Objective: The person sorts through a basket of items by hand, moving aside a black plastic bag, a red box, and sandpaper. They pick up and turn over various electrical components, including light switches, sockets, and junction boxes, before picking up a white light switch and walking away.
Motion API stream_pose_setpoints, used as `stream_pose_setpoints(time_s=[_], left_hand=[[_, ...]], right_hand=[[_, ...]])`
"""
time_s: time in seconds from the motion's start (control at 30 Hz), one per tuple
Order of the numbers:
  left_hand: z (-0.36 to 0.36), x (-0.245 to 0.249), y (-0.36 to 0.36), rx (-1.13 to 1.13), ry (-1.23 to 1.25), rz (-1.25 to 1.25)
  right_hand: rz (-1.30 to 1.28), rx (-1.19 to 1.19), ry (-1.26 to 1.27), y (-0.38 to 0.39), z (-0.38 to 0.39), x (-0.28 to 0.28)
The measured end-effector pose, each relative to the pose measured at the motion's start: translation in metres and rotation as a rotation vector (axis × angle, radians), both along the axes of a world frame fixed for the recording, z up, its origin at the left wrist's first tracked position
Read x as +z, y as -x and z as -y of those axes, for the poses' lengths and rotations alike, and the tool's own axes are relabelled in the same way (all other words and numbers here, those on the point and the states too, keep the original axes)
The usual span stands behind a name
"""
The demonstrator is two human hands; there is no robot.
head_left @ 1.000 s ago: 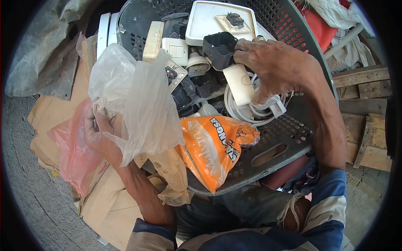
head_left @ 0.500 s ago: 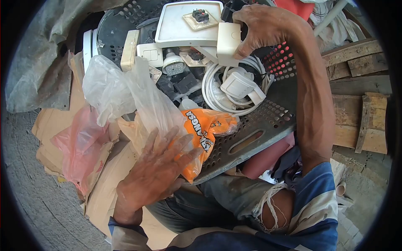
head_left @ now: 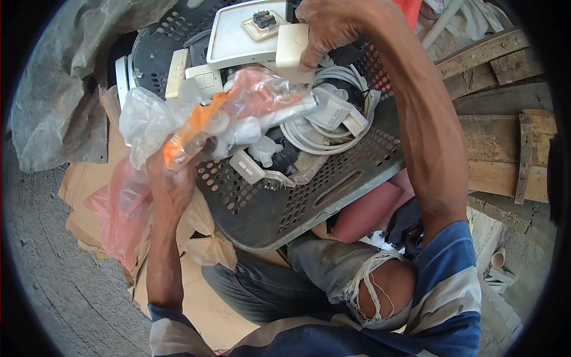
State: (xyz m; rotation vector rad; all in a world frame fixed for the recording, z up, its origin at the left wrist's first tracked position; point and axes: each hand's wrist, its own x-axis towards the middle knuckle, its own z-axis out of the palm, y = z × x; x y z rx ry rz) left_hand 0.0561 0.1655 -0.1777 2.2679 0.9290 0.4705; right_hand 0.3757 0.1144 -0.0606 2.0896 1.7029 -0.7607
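My left hand [head_left: 171, 184] is closed on a clear and orange plastic bag [head_left: 205, 122], lifted above the basket; white pieces show through it, partly blurred. With my right hand [head_left: 336, 24] I grip a cream plastic box [head_left: 292, 46] by its right side, at the far part of the dark perforated basket [head_left: 244, 229]. Just left of that box, a white square panel [head_left: 229, 38] carries a cream plate with a black switch part [head_left: 263, 21]. A coil of white cable [head_left: 324, 149] lies below my right hand, with a white plastic fitting [head_left: 330, 110] on it.
White switch plates [head_left: 205, 80] and a cream block [head_left: 176, 74] sit at the basket's left. Outside it are a clear bag [head_left: 146, 122], a pink bag [head_left: 122, 214] and cardboard [head_left: 83, 184]. Wooden planks [head_left: 491, 143] lie to the right.
My left hand has taken hold of the orange bag and raised it up and leftward, uncovering white pieces beneath. My right hand stays on the cream box, while the view has shifted slightly.
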Motion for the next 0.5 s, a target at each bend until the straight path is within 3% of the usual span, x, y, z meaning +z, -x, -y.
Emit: stream_pose_setpoints(time_s=[0.03,0.1,0.13,0.27,0.4,0.43,0.47,0.5], left_hand=[[-0.018,-0.002,-0.001,0.166,0.042,0.117],[-0.057,0.009,-0.008,0.157,-0.118,0.225],[-0.069,0.02,-0.016,0.173,-0.042,0.23],[-0.119,0.014,-0.038,0.172,-0.207,0.086],[-0.118,-0.006,-0.047,0.255,-0.28,-0.017],[-0.105,-0.015,-0.043,0.281,-0.545,-0.003],[-0.092,-0.021,-0.039,0.308,-0.812,0.012],[-0.059,-0.014,-0.044,0.301,-0.781,0.1]], right_hand=[[-0.001,-0.01,-0.006,-0.004,-0.001,0.0],[0.007,-0.021,-0.018,-0.014,-0.001,0.001],[0.016,-0.026,-0.023,-0.018,-0.001,0.0],[0.057,-0.058,-0.036,-0.034,0.003,-0.004],[0.075,-0.073,-0.022,-0.041,-0.001,-0.01],[0.139,0.087,-0.181,-0.037,0.001,-0.014],[0.138,0.093,-0.185,-0.032,0.001,-0.016],[0.131,0.123,-0.304,-0.022,0.002,-0.016]])
